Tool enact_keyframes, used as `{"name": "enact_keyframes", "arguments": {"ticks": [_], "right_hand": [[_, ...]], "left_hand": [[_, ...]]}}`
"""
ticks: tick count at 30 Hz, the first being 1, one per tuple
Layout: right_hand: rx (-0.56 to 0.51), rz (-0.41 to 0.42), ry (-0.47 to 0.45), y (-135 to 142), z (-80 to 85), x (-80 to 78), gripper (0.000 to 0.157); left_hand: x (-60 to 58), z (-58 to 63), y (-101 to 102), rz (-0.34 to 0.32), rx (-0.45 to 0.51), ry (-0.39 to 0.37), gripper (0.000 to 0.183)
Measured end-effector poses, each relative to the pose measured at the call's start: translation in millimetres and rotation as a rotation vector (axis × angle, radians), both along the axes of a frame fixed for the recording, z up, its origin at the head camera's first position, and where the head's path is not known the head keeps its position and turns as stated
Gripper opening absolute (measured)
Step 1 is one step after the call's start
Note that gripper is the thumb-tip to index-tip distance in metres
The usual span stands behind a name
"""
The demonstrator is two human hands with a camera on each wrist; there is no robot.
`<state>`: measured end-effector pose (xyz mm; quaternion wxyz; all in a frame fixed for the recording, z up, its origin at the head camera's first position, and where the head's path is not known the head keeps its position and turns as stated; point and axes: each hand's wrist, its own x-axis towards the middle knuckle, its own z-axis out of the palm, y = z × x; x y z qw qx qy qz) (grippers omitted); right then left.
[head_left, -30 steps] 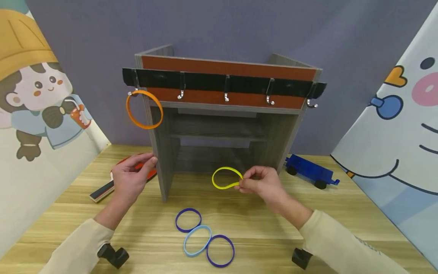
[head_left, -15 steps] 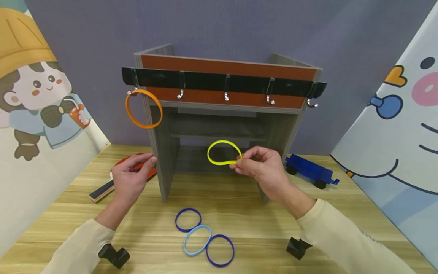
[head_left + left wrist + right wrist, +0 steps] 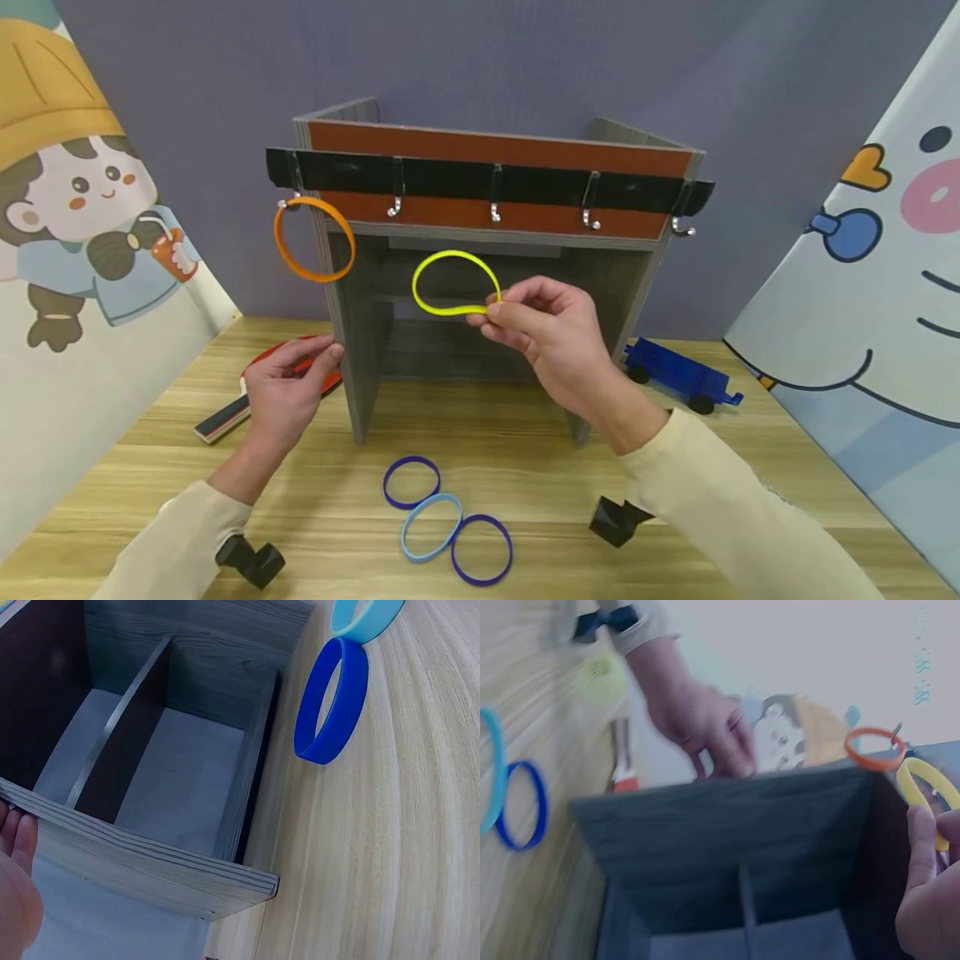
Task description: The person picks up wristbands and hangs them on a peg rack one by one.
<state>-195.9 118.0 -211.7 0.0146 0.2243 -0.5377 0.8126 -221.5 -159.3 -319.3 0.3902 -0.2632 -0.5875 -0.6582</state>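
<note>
In the head view my right hand pinches a yellow silicone wristband between thumb and fingers. The band is held up in front of the shelf unit, below the black hook rail. My left hand touches the front edge of the unit's left side panel with its fingertips; the left wrist view shows them on the panel's outer side. An orange wristband hangs from the leftmost hook. On the table lie two dark blue wristbands and a light blue wristband.
A table tennis bat lies behind my left hand. To the right of the unit stands a blue toy wagon. Several silver hooks stick out from the rail. Cartoon-printed panels flank the wooden table.
My right hand has lifted the yellow wristband from low in front of the unit, up and to the left, toward the hooks. My left hand has stayed at the side panel.
</note>
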Motion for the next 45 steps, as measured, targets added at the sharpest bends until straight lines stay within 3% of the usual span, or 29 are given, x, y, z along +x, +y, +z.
{"name": "enact_keyframes", "arguments": {"ticks": [7, 16, 27, 42, 45], "right_hand": [[-0.052, 0.055, 0.042, -21, 19.1, 2.0, 0.015], [-0.077, 0.028, 0.022, -35, 32.7, -10.3, 0.014], [-0.074, 0.003, -0.002, -41, 33.5, -11.9, 0.011], [0.006, -0.018, -0.006, -43, 22.1, -16.4, 0.004], [0.035, -0.022, -0.003, -44, 20.3, -17.2, 0.010]], "left_hand": [[-0.6, 0.1, -1, -0.020, 0.011, 0.029, 0.013], [-0.1, -0.2, 0, -0.034, 0.028, 0.006, 0.014], [-0.4, -0.1, 1, -0.026, 0.025, 0.015, 0.014], [-1.0, -1.7, 0, -0.050, 0.037, 0.010, 0.014], [-1.3, -2.0, 0, -0.050, 0.038, 0.005, 0.014]]}}
